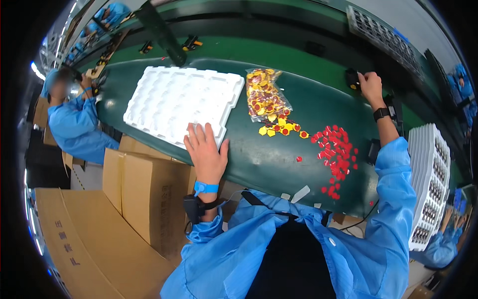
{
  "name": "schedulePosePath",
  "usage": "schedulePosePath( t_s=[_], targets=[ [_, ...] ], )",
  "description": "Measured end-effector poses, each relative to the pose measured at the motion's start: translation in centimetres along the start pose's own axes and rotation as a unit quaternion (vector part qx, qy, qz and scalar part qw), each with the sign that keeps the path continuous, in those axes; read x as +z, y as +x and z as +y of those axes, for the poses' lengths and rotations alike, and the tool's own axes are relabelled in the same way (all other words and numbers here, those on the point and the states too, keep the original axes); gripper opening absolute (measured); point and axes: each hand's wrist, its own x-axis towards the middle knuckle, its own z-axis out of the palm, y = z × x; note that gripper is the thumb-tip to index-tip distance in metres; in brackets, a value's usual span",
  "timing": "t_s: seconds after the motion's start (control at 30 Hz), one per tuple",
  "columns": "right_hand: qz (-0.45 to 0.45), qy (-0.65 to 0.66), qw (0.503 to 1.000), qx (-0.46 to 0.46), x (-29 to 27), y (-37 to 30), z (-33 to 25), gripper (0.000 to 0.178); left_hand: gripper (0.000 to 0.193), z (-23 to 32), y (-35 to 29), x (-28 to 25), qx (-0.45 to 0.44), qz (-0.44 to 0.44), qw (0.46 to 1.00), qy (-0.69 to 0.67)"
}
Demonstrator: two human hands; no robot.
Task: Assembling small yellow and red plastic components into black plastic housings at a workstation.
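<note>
My left hand (205, 158) lies with fingers spread on the near right edge of a white moulded tray (172, 102), whose pockets hold nothing that I can make out. At the far right my right hand (371, 88) has its fingers curled against a small black device with a yellow part (352, 78), on the green strip beyond the work mat. Between the hands lies a clear plastic bag (266, 92) of yellow and red pieces, with several yellow hexagonal pieces (271, 132) spilled from its mouth. Many small red pieces (336, 149) are scattered nearer the right forearm.
Stacked white trays with dark parts (429, 187) stand beside my right arm. Cardboard boxes (149, 189) fill the lower left. A co-worker in blue (74, 122) sits at the far left. A dark post (160, 32) rises behind the tray; black and yellow devices (191, 43) lie near it.
</note>
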Motion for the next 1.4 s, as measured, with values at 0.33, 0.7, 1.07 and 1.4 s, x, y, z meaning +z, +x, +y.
schedulePosePath(
  t_s=[0.33, 0.7, 1.07, 1.4],
  targets=[
    [0.176, 0.21, 0.937, -0.215, -21.3, -28.9, -10.2, 0.009, 0.051, -1.0, -0.9, 1.4, 0.059, 0.095, 0.993, -0.024],
    [0.089, -0.297, 0.94, 0.142, -27.9, -40.5, 4.7, 0.028, 0.01, 28.8, -1.3, -9.0, 0.462, -0.403, 0.553, -0.564],
    [0.11, -0.145, 0.979, 0.096, -33.2, -37.9, 7.0, 0.019, 0.042, 50.4, -3.5, -4.3, 0.046, -0.706, 0.239, -0.665],
    [0.447, 0.129, 0.857, 0.223, -28.9, -46.3, 2.9, 0.011, 0.036, 57.1, -4.4, -0.1, -0.079, -0.557, 0.284, -0.776]
  ],
)
